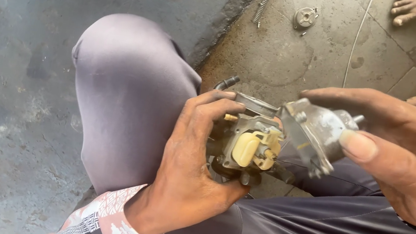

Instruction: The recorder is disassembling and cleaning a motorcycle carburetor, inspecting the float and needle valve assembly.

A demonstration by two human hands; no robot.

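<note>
The left hand (186, 169) clamps the carburetor body (245, 145), float facing right, where the right hand (403, 148) pinches the metal bowl (314, 131) just beside it.

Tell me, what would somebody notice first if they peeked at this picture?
Right in the middle, the left hand holds a grimy metal engine part with a pale yellow plastic piece showing inside. Beside it, the right hand holds the part's metal cover, tipped open. Up on the floor lie a spring and a small round metal piece.
</note>
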